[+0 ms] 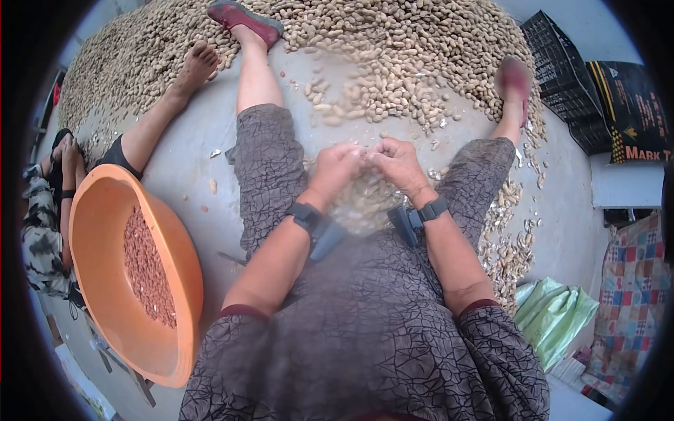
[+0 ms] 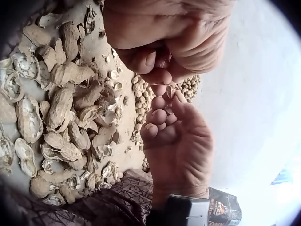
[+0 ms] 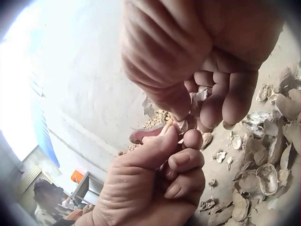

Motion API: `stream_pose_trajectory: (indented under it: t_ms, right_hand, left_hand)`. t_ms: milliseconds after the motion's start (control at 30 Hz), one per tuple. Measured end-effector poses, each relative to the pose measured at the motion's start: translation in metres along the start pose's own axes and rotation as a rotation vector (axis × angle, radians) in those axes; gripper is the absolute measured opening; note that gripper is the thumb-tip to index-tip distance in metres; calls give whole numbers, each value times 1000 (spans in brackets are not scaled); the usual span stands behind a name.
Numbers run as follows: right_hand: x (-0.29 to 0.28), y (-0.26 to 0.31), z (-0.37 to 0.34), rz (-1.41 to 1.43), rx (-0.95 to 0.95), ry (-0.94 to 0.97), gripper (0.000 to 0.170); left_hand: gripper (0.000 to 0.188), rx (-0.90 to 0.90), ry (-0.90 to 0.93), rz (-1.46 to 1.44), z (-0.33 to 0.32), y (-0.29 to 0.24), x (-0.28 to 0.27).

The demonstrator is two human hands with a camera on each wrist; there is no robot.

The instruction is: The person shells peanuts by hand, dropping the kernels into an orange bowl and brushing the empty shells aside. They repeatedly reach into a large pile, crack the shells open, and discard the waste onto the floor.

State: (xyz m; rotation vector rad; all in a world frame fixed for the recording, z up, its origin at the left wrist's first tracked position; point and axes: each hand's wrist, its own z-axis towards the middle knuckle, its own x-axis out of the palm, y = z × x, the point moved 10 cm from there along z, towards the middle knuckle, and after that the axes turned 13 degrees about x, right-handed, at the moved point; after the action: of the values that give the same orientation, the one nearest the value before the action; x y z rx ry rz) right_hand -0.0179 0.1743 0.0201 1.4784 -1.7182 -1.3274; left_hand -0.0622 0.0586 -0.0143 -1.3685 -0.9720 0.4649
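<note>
Both hands meet at the fingertips above a pile of peanut shells (image 1: 361, 203). The left hand (image 1: 335, 170) is curled, with reddish kernels (image 3: 167, 170) partly visible inside its fingers in the right wrist view. Thumb and fingers of the right hand (image 1: 401, 167) pinch a piece of peanut shell (image 3: 182, 124) at the left fingertips, while another shell fragment (image 3: 201, 95) lies within its curled fingers. In the left wrist view, the left hand (image 2: 164, 35) is above the right hand (image 2: 178, 150). Broken shells (image 2: 61, 110) cover the floor beside them.
A large heap of unshelled peanuts (image 1: 407, 35) spreads beyond the legs. An orange basin (image 1: 186, 281) with red kernels (image 1: 147, 270) stands at left, near another person's leg (image 1: 158, 130). At right are a black crate (image 1: 565, 84), a green sack (image 1: 554, 316) and scattered shells (image 1: 509, 263).
</note>
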Motion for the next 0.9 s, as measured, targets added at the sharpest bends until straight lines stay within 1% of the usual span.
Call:
stream_pose_trajectory:
  t_ms: [33, 67, 100, 133, 167, 233, 300, 333, 467, 533, 667, 733, 800, 833, 900]
  right_hand:
    - [1, -1, 0, 61, 20, 13, 15]
    - [1, -1, -1, 62, 20, 11, 15]
    - [2, -2, -4, 123, 75, 28, 13]
    - [3, -4, -5, 184, 129, 45, 11]
    - [4, -5, -4, 185, 128, 44, 11]
    - [6, -9, -2, 276, 128, 65, 8]
    - [7, -14, -1, 272, 150, 70, 8]
    - [8, -17, 0, 267, 173, 76, 7]
    - [10, -21, 2, 278, 157, 99, 8]
    - [13, -26, 4, 358, 181, 127, 12]
    - [15, -23, 1, 445, 198, 168, 16]
    - [16, -23, -2, 471, 251, 185, 17]
    - [16, -23, -4, 434, 266, 182, 16]
    - [17, -25, -4, 395, 280, 183, 15]
    - [16, -27, -4, 410, 282, 188, 14]
  left_hand:
    - [17, 0, 2, 0, 1, 1, 0]
    - [17, -16, -3, -59, 1, 4, 0]
    - [18, -33, -9, -118, 0, 6, 0]
    - [18, -33, -8, -117, 0, 6, -1]
    - [18, -40, -4, -103, 0, 6, -2]
    - [19, -45, 1, -87, -2, 4, -1]
    - [20, -41, 19, -2, -4, 2, 1]
    - [20, -40, 20, -3, -2, 6, 0]
    - [20, -9, 36, -31, 1, 10, -1]
    - [20, -5, 37, -29, 1, 7, 0]
    - [18, 19, 12, 46, 3, 3, -2]
    - [18, 32, 10, 79, 4, 3, -3]
    - [19, 127, 47, 224, 7, -3, -2]
    - [19, 126, 52, 225, 9, 1, -2]
    - [20, 165, 82, 321, 10, 1, -1]
